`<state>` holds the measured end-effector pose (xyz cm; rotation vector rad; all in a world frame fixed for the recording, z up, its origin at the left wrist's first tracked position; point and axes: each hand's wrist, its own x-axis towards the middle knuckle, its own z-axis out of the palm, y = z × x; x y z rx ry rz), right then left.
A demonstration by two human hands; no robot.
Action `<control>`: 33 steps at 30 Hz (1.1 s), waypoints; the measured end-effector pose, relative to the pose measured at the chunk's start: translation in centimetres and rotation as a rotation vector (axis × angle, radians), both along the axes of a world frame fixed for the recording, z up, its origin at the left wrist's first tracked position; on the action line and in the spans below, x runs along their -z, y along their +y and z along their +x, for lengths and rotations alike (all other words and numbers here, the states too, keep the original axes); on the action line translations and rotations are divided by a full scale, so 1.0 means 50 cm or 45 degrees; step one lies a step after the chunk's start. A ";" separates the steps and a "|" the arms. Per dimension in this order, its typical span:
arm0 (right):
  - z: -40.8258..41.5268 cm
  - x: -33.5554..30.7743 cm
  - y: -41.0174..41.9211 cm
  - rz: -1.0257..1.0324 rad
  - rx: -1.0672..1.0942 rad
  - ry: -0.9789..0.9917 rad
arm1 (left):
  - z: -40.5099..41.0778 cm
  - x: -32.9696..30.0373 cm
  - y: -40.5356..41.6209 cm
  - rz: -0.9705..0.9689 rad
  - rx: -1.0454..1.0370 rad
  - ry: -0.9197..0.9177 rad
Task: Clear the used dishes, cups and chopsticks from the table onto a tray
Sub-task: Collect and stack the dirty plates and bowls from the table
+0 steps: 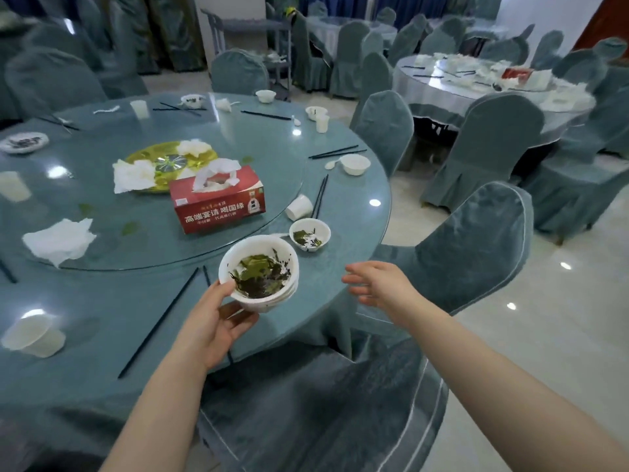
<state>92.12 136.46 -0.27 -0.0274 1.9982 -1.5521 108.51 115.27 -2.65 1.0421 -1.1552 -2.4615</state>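
Teal cloth under glass covers the big round table (102, 352), the landmark for all else, with a red cardboard tissue box (218, 202) on its turntable. Above the table's near edge the left hand (211, 321) grips a stack of white plastic bowls (260, 272), thumb on the rim, greens inside. Right of the stack, the right hand (377, 284) hovers, fingers spread, holding nothing; another small white bowl with scraps (309, 235) sits just beyond.

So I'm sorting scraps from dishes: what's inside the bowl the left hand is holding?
The left hand grips a stack of white bowls. The top one holds green and dark leafy scraps that cover part of its bottom. Whatever lies in the bowls nested beneath is hidden.
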 end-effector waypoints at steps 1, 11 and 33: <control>-0.016 0.001 -0.002 0.018 -0.043 -0.007 | -0.003 0.000 0.008 0.008 -0.046 -0.003; -0.113 0.071 -0.037 0.046 -0.188 -0.110 | -0.013 0.007 0.033 0.039 -0.341 -0.047; -0.445 0.268 -0.242 0.396 -0.397 -0.299 | -0.143 0.030 0.159 0.011 -0.902 -0.230</control>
